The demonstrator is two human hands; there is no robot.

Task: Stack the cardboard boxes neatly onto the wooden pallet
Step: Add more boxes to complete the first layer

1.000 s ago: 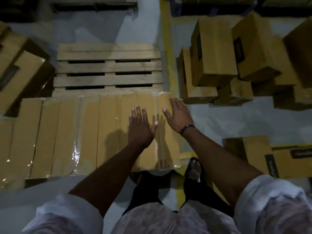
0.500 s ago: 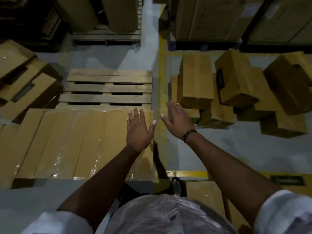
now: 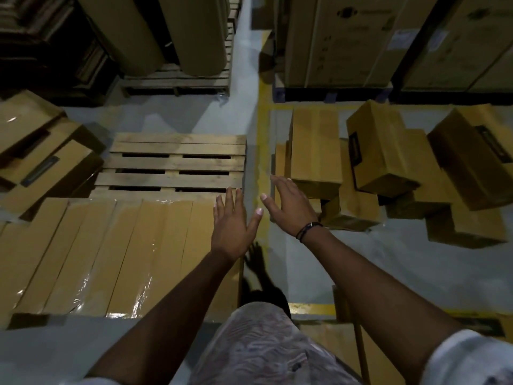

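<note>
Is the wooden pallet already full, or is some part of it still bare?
Partly bare. A row of plastic-wrapped boxes covers the near part of the pallet; its far slats show uncovered.

The flat boxes (image 3: 111,251) at 9 o'clock are yellow-brown under shiny see-through wrap. The pallet (image 3: 172,162) at 11 o'clock is plain brown wood. The floor (image 3: 402,262) is grey, with a yellow line (image 3: 262,129) at 12 o'clock. The heaped boxes (image 3: 388,168) at 2 o'clock are brown with dark labels (image 3: 355,151). The wrist band (image 3: 308,230) is black.
</note>
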